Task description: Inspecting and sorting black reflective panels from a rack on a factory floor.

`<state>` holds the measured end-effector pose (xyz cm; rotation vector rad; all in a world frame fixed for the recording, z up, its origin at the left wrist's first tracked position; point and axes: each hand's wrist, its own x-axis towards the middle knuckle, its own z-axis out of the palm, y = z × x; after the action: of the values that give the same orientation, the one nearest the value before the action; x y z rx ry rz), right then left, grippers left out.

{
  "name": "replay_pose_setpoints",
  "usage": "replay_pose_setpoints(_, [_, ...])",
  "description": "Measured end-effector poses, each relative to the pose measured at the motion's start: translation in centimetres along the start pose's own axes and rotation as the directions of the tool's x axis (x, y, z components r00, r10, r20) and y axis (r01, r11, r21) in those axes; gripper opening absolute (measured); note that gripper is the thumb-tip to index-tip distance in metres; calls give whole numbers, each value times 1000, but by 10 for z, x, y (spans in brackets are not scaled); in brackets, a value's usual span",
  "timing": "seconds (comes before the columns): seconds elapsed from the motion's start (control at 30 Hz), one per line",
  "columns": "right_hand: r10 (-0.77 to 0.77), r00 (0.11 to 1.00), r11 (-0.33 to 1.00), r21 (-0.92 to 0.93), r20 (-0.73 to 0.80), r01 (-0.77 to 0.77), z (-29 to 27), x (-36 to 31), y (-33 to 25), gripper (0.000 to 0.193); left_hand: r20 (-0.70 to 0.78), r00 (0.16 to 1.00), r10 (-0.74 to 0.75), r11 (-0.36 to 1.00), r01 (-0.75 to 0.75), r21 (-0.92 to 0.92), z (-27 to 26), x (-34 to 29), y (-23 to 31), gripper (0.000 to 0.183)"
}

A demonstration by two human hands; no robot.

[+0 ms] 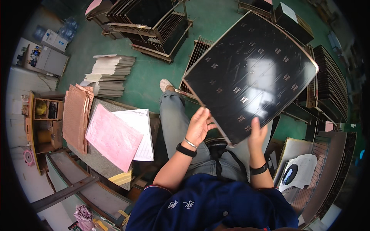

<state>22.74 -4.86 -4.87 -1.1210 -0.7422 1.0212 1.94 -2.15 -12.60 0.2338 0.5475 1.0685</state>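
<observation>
A large glossy black panel (227,65) with thin pale edges and rows of small whitish marks is held tilted in front of me, above my lap. My left hand (199,125) grips its lower left edge, fingers closed at the rim. On the other side of the near corner, my right hand (257,134) clasps the lower right edge, thumb on the black face and the other fingers mostly hidden beneath. Light reflects strongly off the panel's middle.
Left of me, a grey table (96,152) bears a pink sheet (113,136), white paper (144,151) and brown boards (75,119). Stacked pale sheets (111,71) stand on the green floor. Slotted racks hold dark panels ahead (175,36) and to the right (331,81).
</observation>
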Motion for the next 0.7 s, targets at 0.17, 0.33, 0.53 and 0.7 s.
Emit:
replay_pose_setpoints(0.17, [-277,961,767,-604,-4,219,5,47,14,23,-102,956,276,400,-17,916,-59,21,11,24])
replay_pose_setpoints(0.33, [-266,964,601,-777,26,187,15,75,69,27,-261,848,461,429,45,902,-94,16,44,20])
replay_pose_setpoints(0.53, [-87,995,397,-915,40,71,54,100,136,35,-232,854,465,473,-19,881,-97,15,52,23])
replay_pose_setpoints(0.7, [17,1000,394,-919,18,10,59,130,164,31,-253,838,484,479,-12,878,-95,15,53,21])
